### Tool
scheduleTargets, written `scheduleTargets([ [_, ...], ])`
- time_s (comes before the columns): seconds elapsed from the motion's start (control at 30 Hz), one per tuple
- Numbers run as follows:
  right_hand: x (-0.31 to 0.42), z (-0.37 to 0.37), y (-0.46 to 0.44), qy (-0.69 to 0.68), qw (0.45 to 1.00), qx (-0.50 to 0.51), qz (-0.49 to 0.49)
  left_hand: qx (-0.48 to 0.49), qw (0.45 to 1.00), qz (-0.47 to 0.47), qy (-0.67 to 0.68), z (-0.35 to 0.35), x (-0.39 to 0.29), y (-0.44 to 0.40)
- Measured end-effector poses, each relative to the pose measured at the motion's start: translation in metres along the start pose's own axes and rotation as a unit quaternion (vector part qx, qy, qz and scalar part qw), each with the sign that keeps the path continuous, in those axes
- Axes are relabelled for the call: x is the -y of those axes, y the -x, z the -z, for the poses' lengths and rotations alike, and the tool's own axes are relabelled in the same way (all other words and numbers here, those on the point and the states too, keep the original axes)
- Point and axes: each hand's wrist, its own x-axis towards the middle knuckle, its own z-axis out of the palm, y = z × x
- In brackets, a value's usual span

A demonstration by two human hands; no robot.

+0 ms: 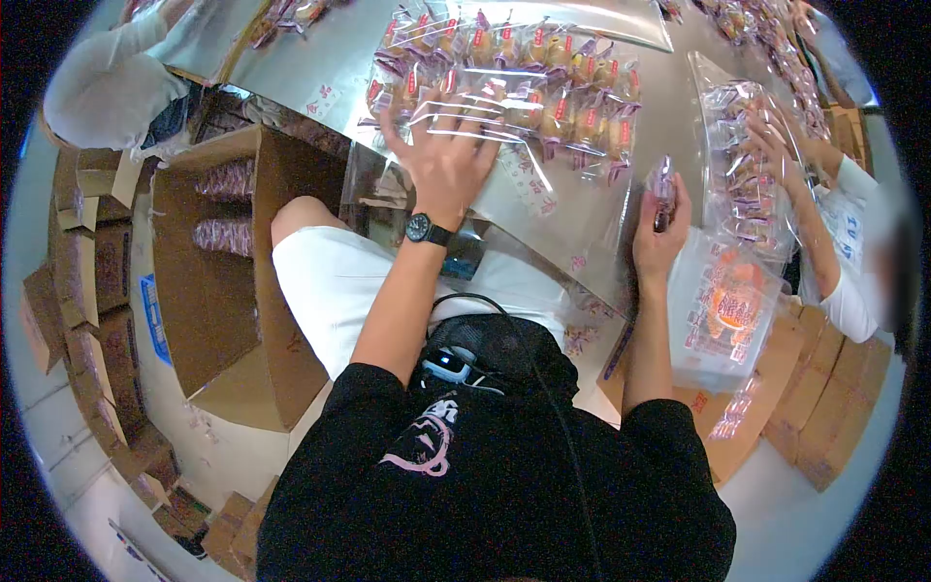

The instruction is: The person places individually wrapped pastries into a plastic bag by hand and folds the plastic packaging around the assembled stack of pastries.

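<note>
Rows of small wrapped items (pixel 558 116) in purple-edged wrappers lie inside a clear plastic bag on the metal table (pixel 669 68). My left hand (pixel 448 160), with a black watch at the wrist, rests on the lower left of that bag with its fingers spread. To the right of the bag, my right hand (pixel 662 218) is closed around one wrapped item (pixel 662 184), which sticks up between thumb and fingers. Beside my right forearm is a stack of flat printed plastic bags (pixel 722 310).
At the right, a co-worker's hands (pixel 776 145) touch another filled bag (pixel 737 184). An open cardboard box (pixel 208 320) with packed goods stands at the left. Another person (pixel 112 87) is at the upper left. More cartons (pixel 824 398) stand at the lower right.
</note>
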Motion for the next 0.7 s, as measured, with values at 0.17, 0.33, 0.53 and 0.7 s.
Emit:
scheduleTargets([
  [0.17, 0.019, 0.02, 0.007, -0.173, 0.975, -0.119, -0.069, -0.011, 1.0, -0.005, 0.01, -0.005, 0.004, 0.005],
  [0.33, 0.118, 0.046, 0.055, -0.245, 0.965, 0.095, 0.004, -0.036, 0.999, -0.006, 0.03, -0.018, 0.01, 0.009],
  [0.53, 0.183, -0.009, 0.1, -0.429, 0.751, 0.321, -0.387, -0.009, 1.0, -0.007, 0.023, -0.013, 0.008, 0.01],
  [0.7, 0.175, -0.048, 0.086, -0.435, 0.73, 0.338, -0.404, -0.019, 0.999, -0.004, 0.026, -0.015, 0.008, 0.012],
])
